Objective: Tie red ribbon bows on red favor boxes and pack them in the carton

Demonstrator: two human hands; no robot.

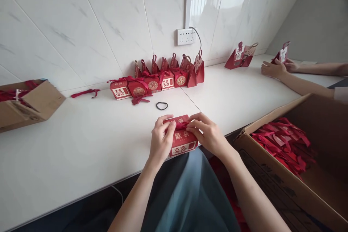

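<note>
A red gift box (pixel 182 141) with gold lettering and a cream label sits at the front edge of the white counter, before my body. Across its top lies a dark red ribbon (pixel 181 126). My left hand (pixel 163 134) holds the ribbon's left part, thumb and fingers closed against the box top. From the other side, my right hand (pixel 208 130) pinches the ribbon's right part between thumb and fingertips. Just behind the box, a black hair tie (pixel 162 106) lies on the counter.
Several finished red boxes (pixel 141 86) stand by the tiled wall, near a socket strip (pixel 186 37). An open carton (pixel 24 105) stands left; a larger carton (pixel 272 166) with red boxes and ribbons, right. Another person's hands (pixel 274 69) hold a red triangular box (pixel 282 53).
</note>
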